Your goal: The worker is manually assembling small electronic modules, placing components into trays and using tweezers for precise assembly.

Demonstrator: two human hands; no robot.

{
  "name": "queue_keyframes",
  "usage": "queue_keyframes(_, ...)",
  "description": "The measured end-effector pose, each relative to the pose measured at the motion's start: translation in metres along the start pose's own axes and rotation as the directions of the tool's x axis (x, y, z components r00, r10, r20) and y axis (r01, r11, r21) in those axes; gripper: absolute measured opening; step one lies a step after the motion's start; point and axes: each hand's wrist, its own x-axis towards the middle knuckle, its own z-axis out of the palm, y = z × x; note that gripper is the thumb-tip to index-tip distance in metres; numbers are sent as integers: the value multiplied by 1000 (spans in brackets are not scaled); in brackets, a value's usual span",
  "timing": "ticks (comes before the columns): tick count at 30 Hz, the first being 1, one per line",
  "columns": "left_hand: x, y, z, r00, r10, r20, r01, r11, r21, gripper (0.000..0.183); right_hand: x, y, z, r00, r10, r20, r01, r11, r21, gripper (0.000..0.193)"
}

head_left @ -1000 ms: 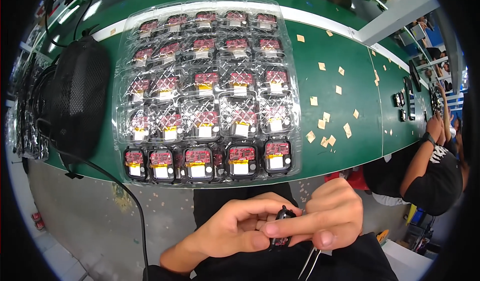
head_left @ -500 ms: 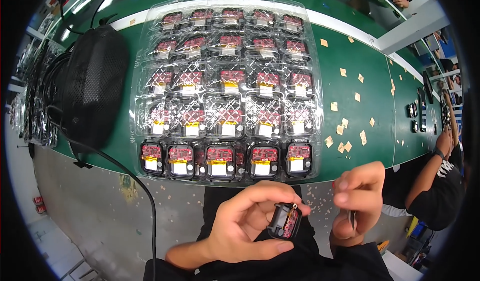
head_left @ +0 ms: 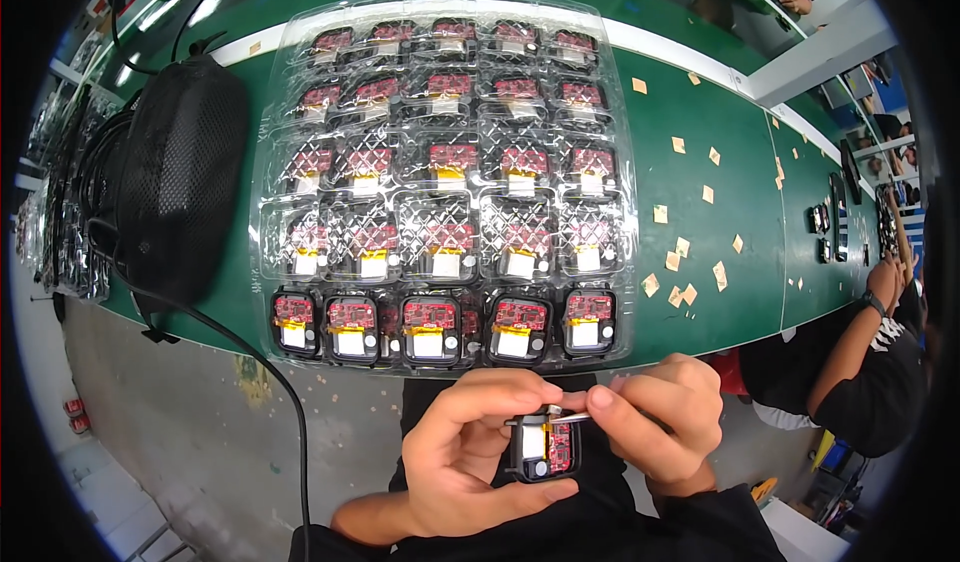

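My left hand (head_left: 450, 462) grips a small black device housing (head_left: 560, 450) by its edges, between thumb and fingers. The housing's open face is toward me, showing a red circuit board, a white battery block and yellow tape. Closed round thin metal tweezers (head_left: 572, 419), my right hand (head_left: 665, 417) has come up against the housing. The tweezers' tip is at the housing's upper edge, close to my left index fingertip. Whether the tip pinches anything is too small to tell.
Beyond my hands, a clear plastic tray (head_left: 625, 262) holds rows of similar devices on the green table (head_left: 700, 322). Small tan paper squares (head_left: 720, 276) lie to its right. A black mesh bag (head_left: 185, 182) and cable stand left. Another person (head_left: 860, 372) works at far right.
My right hand has moved left with the tweezers, bringing their tip to the housing. My left hand has turned the housing so its open face shows more fully.
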Motion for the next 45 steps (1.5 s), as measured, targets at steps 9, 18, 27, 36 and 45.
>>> queue_keyframes(9, -3, 1, 0, 1000, -20, -6, 21, 999, 45, 67, -4, -2, 0, 996, 88, 20, -90, 992, 93, 36)
queue_keyframes(18, -3, 1, 3, 998, 55, -11, -52, 982, 184, 65, -2, -6, 2, 980, 198, 17, -198, 967, 158, 31)
queue_keyframes(27, -5, -2, 3, 997, 52, -54, -40, 979, 202, 63, 0, -10, 6, 961, 273, 49, -277, 933, 231, 34)
queue_keyframes(36, -6, -2, 5, 993, 33, -117, -2, 968, 252, 61, -2, -9, 9, 956, 285, 64, -292, 936, 194, 36)
queue_keyframes(45, -2, 1, 5, 994, 10, -110, 16, 971, 240, 62, -1, -19, 7, 952, 304, 43, -307, 945, 114, 35)
